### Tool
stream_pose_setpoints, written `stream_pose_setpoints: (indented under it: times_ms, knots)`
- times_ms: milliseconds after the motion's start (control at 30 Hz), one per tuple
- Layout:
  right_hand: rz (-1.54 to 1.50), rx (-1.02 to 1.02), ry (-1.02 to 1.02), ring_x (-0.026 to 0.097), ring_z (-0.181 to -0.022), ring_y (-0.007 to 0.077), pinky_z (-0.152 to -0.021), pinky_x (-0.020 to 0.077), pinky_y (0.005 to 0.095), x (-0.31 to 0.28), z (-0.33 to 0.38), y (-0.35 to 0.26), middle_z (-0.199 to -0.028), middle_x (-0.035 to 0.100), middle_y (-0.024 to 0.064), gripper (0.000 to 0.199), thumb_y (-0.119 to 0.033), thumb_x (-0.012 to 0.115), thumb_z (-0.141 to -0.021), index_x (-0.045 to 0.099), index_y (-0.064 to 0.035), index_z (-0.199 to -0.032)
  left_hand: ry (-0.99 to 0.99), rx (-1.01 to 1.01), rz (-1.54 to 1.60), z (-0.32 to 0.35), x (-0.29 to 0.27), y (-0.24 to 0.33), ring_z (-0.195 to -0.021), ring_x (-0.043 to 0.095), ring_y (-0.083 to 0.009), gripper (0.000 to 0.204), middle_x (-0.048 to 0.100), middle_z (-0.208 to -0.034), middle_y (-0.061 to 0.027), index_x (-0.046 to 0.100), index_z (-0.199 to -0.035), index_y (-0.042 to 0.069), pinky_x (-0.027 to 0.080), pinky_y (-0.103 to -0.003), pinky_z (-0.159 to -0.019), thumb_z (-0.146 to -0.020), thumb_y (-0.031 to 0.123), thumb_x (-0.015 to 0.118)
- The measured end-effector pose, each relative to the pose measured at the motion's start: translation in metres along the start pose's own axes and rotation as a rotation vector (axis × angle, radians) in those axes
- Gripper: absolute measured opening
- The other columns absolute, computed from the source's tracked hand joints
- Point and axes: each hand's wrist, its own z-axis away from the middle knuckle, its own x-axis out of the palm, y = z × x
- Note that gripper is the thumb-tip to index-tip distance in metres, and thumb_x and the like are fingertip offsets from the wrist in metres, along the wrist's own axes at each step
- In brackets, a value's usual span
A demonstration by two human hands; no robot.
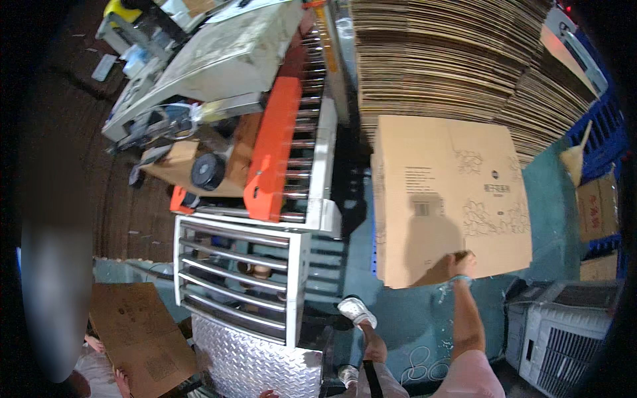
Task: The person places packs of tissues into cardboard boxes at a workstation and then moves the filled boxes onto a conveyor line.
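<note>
A stack of flattened cardboard boxes [424, 149] lies on the right, with line drawings and dark print on the top one. My right hand [462, 263] reaches over its near edge, with fingers curled onto the top flattened box. That arm's shadow falls across the cardboard. Of my left hand [269, 394] only a small bit shows at the bottom edge, beside the diamond-pattern metal plate [259, 355]. Its fingers are hidden.
A roller conveyor [235, 265] with an orange guard [275, 146] runs up the left middle. Tall piles of flattened cardboard [438, 60] stand behind. A grey ventilated unit [564, 338] sits at lower right. At lower left, a co-worker's hands [121, 383] hold a cardboard box [142, 331].
</note>
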Motion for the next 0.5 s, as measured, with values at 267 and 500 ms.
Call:
stream_pose_setpoints:
  times_ms: [267, 500]
  knots:
    - [-0.025, -0.382, -0.408, 0.038, -0.119, 0.0406, -0.097, 0.0336, 0.0494, 0.008, 0.11, -0.083, -0.128, 0.037, 0.0268, 0.079, -0.046, 0.067, -0.072, 0.036, 0.0028, -0.126, 0.302, -0.335, 0.347, 0.063, -0.026, -0.085, -0.05, 0.033, -0.0148, 0.026, 0.055, -0.078, -0.0075, 0.052, -0.115, 0.003, 0.031, -0.03, -0.046, -0.094, 0.017, 0.044]
    - [0.277, -0.716, -0.253, 0.019, -0.136, 0.0331, -0.108, 0.0206, 0.0506, 0.035, 0.127, 0.004, -0.148, 0.017, 0.0168, 0.056, -0.019, 0.046, -0.089, 0.025, -0.0117, -0.141, 0.214, -0.038, 0.23, 0.076, -0.007, -0.158, -0.053, 0.042, -0.0114, 0.03, 0.058, -0.088, -0.0054, 0.051, -0.119, 0.002, 0.037, -0.027, -0.047, -0.092, 0.014, 0.049]
